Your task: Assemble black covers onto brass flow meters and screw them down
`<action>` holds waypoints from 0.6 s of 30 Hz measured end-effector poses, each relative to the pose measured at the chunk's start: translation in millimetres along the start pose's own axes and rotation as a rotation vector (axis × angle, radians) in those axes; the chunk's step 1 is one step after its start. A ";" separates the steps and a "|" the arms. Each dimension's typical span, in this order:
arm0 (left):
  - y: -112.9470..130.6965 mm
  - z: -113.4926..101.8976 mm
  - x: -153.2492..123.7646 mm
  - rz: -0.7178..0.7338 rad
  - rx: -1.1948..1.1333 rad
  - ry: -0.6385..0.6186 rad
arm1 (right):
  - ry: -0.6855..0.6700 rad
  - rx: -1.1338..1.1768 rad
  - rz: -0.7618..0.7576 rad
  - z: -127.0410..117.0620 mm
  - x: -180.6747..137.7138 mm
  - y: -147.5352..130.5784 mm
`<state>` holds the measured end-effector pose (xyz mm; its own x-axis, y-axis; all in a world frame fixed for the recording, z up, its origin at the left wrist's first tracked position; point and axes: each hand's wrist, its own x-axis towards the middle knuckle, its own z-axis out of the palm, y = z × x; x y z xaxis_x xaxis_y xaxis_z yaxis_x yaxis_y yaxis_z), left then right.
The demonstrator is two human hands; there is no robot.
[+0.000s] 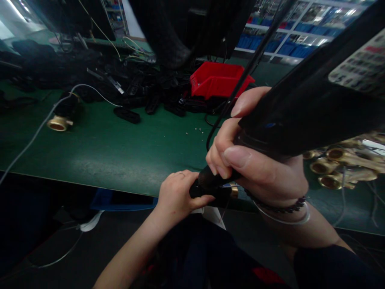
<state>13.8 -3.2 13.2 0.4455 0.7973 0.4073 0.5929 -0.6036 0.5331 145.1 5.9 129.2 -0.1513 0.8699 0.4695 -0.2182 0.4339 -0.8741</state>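
While our right hand [255, 168] is clamped round the black power driver [300, 108], tip pointing down, our left hand [177, 196] pinches the black part with a brass end [221, 192] beneath that tip (steadying it, we judge) just off the green table edge [120, 182]; open mat lies beyond.

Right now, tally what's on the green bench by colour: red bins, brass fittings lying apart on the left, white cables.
Red bin: 1
Brass fitting on the left: 1
White cable: 1
Total: 3
The brass pile at right and the black parts are too cluttered to count.
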 end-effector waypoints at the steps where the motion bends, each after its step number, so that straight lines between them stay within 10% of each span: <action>1: 0.2 0.1 -0.1 0.000 -0.003 0.004 | -0.006 -0.005 0.002 -0.2 0.0 -0.1; 18: -2.7 3.4 -3.2 -0.057 -0.010 -0.056 | 0.021 -0.154 0.032 7.8 -1.6 1.7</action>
<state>13.1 -4.1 8.0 0.4481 0.8294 0.3337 0.6120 -0.5566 0.5618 137.4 3.4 127.9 -0.1355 0.8880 0.4395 -0.0629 0.4350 -0.8982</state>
